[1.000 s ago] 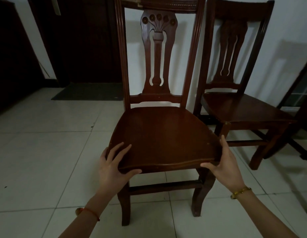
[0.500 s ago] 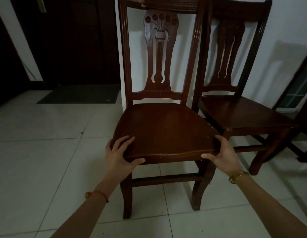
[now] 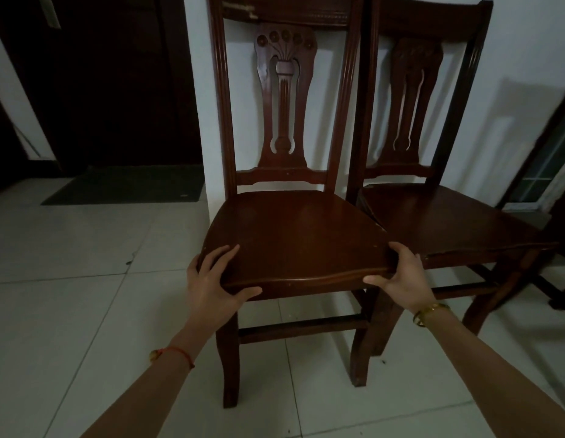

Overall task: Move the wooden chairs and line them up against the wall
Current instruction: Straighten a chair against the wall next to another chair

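A dark wooden chair [image 3: 294,235] with a carved back stands in front of me, its back close to the white wall [image 3: 521,58]. My left hand [image 3: 211,279] grips the seat's front left corner, fingers on top and thumb along the front edge. At the front right corner my right hand [image 3: 401,276] holds the seat the same way. A second wooden chair [image 3: 448,216] stands right beside it against the wall, their seats touching or nearly so.
A dark door [image 3: 110,77] with a black mat [image 3: 126,184] before it is at the left. A dark frame with a window [image 3: 546,159] leans in at the far right. The floor [image 3: 53,311] is pale tile.
The held chair has moved toward the wall and to the right, closing the gap to the second chair. Both hands keep their grip on the seat.
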A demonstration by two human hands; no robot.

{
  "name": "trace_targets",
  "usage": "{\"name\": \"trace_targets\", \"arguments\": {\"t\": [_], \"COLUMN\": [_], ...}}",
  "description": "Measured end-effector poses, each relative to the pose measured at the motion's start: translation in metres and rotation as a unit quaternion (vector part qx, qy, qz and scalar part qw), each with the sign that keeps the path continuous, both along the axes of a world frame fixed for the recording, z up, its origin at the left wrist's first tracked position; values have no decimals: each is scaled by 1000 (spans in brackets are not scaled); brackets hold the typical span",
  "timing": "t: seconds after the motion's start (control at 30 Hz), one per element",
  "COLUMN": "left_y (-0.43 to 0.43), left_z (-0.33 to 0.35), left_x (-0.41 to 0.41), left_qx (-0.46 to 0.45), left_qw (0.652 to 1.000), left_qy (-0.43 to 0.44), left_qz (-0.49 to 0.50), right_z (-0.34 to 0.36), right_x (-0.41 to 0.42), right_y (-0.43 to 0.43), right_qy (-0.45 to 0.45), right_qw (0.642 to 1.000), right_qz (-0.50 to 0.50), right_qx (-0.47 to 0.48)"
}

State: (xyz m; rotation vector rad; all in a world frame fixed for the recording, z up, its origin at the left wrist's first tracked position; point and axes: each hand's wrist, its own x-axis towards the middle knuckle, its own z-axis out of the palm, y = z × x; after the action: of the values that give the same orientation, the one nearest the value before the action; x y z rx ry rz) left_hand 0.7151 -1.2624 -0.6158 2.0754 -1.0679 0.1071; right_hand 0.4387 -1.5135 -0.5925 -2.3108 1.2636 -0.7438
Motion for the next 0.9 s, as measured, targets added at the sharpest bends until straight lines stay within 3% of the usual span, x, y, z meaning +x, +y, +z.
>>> {"name": "trace_targets", "arguments": {"t": [0.6,0.9], "left_y": [3,-6], "left_z": [-4,-8], "left_x": [4,9], "left_qx": [2,-26], "left_qw": [1000,999], "left_qy": [17,-14], "left_qz": [-7,-13], "right_z": [-3,-7], "right_x": [3,8], "right_y": [9,-7], "right_qy": [-25,46], "right_qw": [1000,998], "right_qz": [-7,6], "right_qx": [-5,-49]}}
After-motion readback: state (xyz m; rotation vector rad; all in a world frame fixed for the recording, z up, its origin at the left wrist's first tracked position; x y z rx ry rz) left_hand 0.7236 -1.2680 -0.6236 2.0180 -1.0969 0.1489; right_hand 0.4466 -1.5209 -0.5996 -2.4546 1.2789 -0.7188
